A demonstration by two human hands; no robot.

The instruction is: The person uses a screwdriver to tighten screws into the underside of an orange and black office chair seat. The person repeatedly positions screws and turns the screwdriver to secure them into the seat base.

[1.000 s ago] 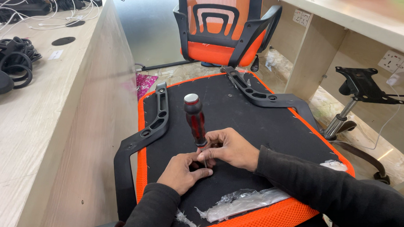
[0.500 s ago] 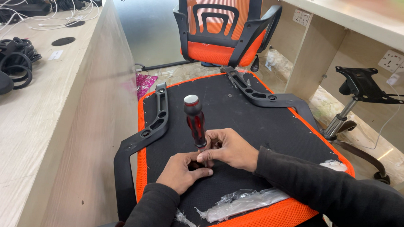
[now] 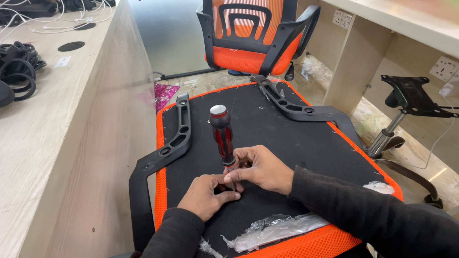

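An upturned office chair seat lies before me, black underside up with an orange mesh rim. A red and black screwdriver stands upright on it, tip down. My right hand pinches the shaft just below the handle. My left hand rests on the seat beside it, fingers curled at the tip of the screwdriver. The tip and whatever is under it are hidden by my fingers.
Black armrests are fixed to the seat, one on the left, one on the right. A wooden desk with cables stands to the left. An orange chair is behind, a chair base mechanism to the right. Clear plastic wrap lies near me.
The screwdriver has tilted slightly more upright; both hands stay at its lower shaft in nearly the same place.
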